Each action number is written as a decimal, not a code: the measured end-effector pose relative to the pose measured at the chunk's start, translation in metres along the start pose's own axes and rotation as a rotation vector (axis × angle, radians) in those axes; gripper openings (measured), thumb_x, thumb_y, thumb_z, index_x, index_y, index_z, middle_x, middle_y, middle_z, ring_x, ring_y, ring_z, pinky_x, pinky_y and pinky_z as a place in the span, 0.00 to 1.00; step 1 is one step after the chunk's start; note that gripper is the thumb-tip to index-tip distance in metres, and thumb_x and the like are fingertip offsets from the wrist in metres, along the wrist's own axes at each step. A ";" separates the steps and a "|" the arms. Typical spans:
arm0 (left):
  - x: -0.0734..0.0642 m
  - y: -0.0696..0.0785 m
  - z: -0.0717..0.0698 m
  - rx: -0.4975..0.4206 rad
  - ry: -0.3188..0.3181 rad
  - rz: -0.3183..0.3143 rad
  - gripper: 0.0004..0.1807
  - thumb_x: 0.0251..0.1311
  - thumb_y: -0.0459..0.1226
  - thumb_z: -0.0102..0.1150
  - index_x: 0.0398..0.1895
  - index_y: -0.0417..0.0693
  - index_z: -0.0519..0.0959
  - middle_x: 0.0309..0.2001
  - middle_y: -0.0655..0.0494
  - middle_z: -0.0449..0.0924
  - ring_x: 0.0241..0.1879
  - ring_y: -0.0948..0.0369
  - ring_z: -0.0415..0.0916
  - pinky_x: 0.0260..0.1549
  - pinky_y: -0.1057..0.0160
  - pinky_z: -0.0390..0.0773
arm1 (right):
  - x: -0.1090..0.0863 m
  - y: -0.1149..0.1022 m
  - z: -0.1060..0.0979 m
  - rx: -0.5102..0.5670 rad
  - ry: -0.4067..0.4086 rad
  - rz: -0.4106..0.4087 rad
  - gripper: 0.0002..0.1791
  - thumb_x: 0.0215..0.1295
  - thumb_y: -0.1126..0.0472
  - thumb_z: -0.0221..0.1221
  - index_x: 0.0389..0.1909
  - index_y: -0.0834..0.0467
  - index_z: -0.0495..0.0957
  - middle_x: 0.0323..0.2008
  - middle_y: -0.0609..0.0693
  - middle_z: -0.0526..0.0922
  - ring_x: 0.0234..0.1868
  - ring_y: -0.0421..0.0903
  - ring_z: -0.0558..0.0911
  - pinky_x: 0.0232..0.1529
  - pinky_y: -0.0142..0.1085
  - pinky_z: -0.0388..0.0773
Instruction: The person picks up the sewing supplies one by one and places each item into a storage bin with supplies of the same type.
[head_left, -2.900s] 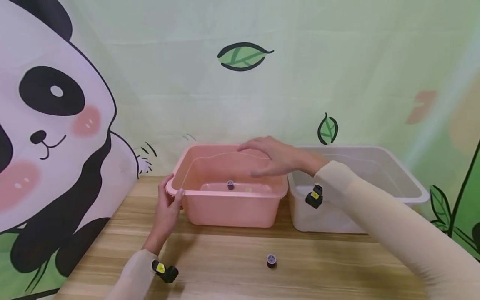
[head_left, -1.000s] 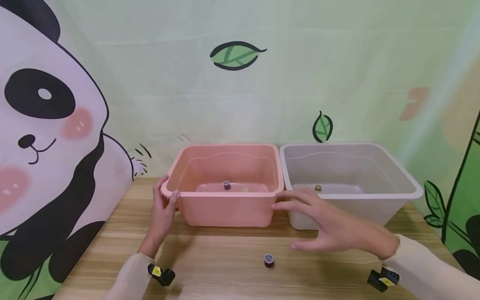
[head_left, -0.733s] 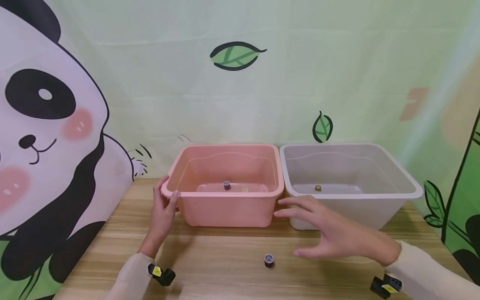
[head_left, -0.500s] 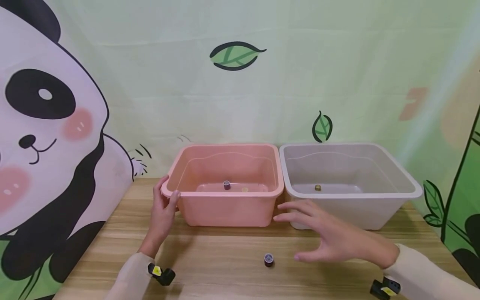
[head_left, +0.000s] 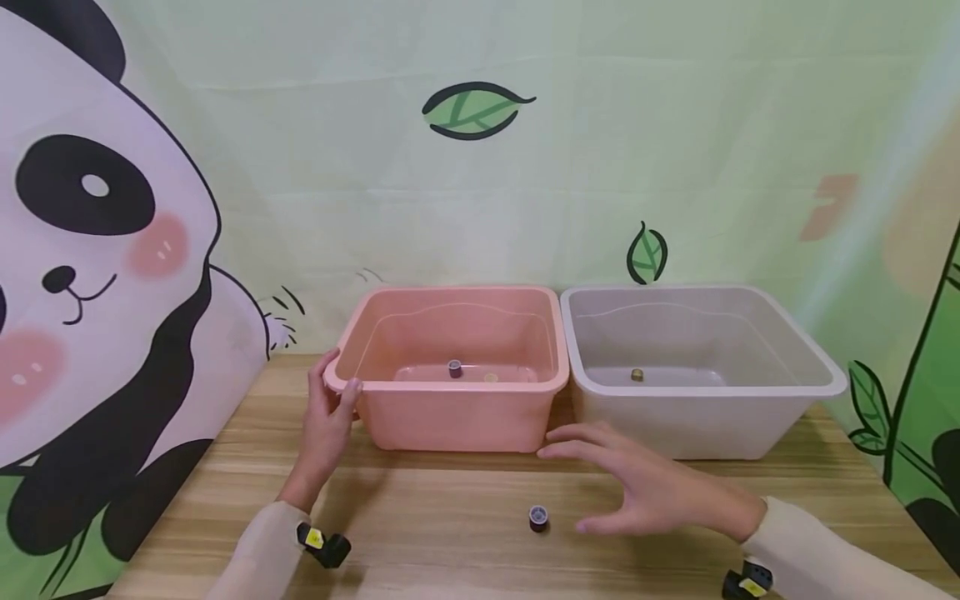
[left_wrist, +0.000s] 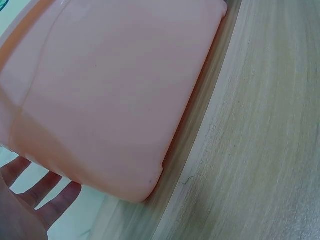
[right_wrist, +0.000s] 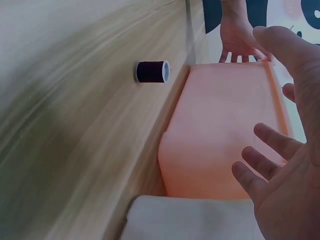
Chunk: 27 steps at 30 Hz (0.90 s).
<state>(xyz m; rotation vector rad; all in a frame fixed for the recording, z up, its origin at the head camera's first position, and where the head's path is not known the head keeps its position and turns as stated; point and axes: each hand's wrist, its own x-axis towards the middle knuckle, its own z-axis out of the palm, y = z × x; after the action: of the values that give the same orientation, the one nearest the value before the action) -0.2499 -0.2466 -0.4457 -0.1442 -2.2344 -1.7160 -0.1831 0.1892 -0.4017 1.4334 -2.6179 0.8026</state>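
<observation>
since half a second ago, the right hand (head_left: 645, 492) has come down a bit and over to its left, so it is now closer to the spool of dark thread (head_left: 538, 518). the left hand (head_left: 326, 437) has stayed at the same corner of the pink tub (head_left: 461, 418).

the spool stands up on one end on the wooden table (head_left: 435, 533), in front of the pink tub and well apart from it. dark thread is wound round its middle, and it has pale ends. it looks small and light. i think the ends are hard and the thread is a little soft, so it should not slip much or break. it may tip over or roll off if bumped. the best place to hold it seems to be round the thread, with the thumb on one side and the fingers on the other.

the right hand has its thumb and fingers spread apart, with nothing between them. the spool is just past the thumb tip, on the hand's left, and closer to the person than the other fingertips. nothing touches it. the left hand holds the tub's rim, with the thumb in front and the fingers round the side.

one more spool (head_left: 455, 369) sits inside the pink tub, and a small gold spool (head_left: 637, 375) sits in the grey tub (head_left: 720, 427) next to it.
</observation>
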 end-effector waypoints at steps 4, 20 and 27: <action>-0.001 0.001 0.000 0.005 -0.003 -0.002 0.35 0.78 0.52 0.50 0.80 0.73 0.47 0.79 0.51 0.55 0.67 0.46 0.68 0.45 0.71 0.81 | 0.002 0.005 0.007 0.011 -0.013 0.004 0.41 0.61 0.36 0.68 0.74 0.33 0.64 0.73 0.39 0.65 0.70 0.44 0.67 0.62 0.54 0.75; 0.000 0.004 -0.001 -0.011 -0.006 0.012 0.35 0.78 0.52 0.50 0.80 0.72 0.47 0.79 0.53 0.54 0.69 0.44 0.66 0.46 0.72 0.81 | 0.012 0.020 0.029 0.055 -0.076 0.038 0.43 0.58 0.49 0.74 0.73 0.33 0.65 0.73 0.46 0.67 0.70 0.46 0.67 0.65 0.57 0.72; -0.001 0.002 -0.002 -0.013 -0.005 0.006 0.35 0.78 0.51 0.50 0.80 0.70 0.47 0.79 0.52 0.55 0.69 0.43 0.67 0.45 0.71 0.81 | 0.013 0.025 0.040 0.047 -0.072 0.020 0.42 0.57 0.48 0.74 0.73 0.39 0.68 0.71 0.51 0.69 0.68 0.47 0.68 0.64 0.56 0.72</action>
<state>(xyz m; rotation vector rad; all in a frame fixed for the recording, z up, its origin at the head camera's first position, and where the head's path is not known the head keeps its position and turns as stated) -0.2480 -0.2475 -0.4433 -0.1584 -2.2246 -1.7293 -0.2027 0.1717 -0.4432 1.4774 -2.6870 0.8362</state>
